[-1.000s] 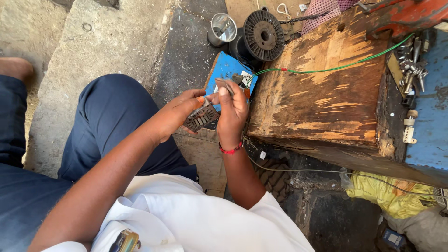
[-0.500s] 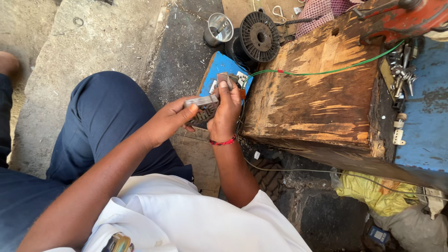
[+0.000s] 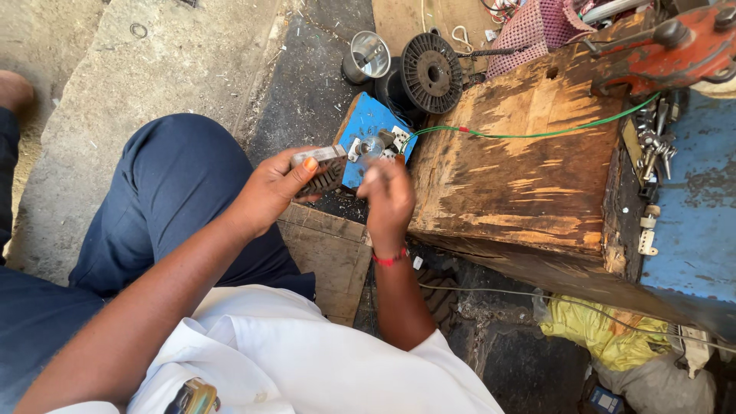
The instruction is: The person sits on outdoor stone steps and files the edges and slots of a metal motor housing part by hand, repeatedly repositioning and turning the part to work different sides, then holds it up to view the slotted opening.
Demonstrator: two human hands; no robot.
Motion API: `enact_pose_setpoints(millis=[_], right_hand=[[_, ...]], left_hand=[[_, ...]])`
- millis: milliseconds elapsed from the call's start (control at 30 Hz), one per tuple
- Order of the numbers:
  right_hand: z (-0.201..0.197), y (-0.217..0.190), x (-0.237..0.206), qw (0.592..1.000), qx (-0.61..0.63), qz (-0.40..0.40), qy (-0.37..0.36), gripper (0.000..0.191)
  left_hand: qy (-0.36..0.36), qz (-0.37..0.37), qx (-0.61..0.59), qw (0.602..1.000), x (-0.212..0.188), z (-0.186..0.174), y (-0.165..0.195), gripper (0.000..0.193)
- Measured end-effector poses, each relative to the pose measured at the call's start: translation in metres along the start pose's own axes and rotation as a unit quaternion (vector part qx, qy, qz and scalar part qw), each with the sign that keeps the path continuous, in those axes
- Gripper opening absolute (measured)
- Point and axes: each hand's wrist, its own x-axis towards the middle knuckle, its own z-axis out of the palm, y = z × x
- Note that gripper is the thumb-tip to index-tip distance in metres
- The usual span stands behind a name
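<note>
Partly, the ribbed metal part (image 3: 326,170) is hidden by the left hand (image 3: 268,192), which is closed around it above the knee. The right hand (image 3: 387,201) is curled just beside it; what its fingers pinch cannot be made out. Behind, a blue block (image 3: 366,126) is leaned against a worn wooden tabletop (image 3: 521,176), crossed by a green wire (image 3: 537,136). A black spool (image 3: 432,73) and metal cup (image 3: 366,57) are noted beyond.

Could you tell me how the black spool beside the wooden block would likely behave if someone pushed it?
The black spool has round flanges, so tipped onto its edge it would probably roll. It looks rigid, likely plastic. The metal cup beside it might be knocked over.
</note>
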Motion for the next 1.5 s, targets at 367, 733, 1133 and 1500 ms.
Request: enact_pose_setpoints(millis=[367,733,1133,1500], right_hand=[[0.016,-0.033,-0.005,0.925,-0.291,-0.144,-0.196,0.015],[0.021,-0.036,-0.012,0.92,-0.303,-0.153,-0.193,0.017],[0.026,-0.032,-0.017,0.925,-0.315,-0.136,-0.162,0.012],[0.03,-0.04,-0.016,0.916,-0.317,-0.171,-0.175,0.018]], left_hand=[[0.021,0.058,0.154,0.986,-0.003,-0.003,0.009,0.054],[0.01,0.071,0.188,0.98,-0.004,-0.002,0.005,0.051],[0.033,0.121,0.249,0.96,-0.004,-0.001,0.005,0.045],[0.056,0.119,0.234,0.963,-0.007,0.002,0.013,0.043]])
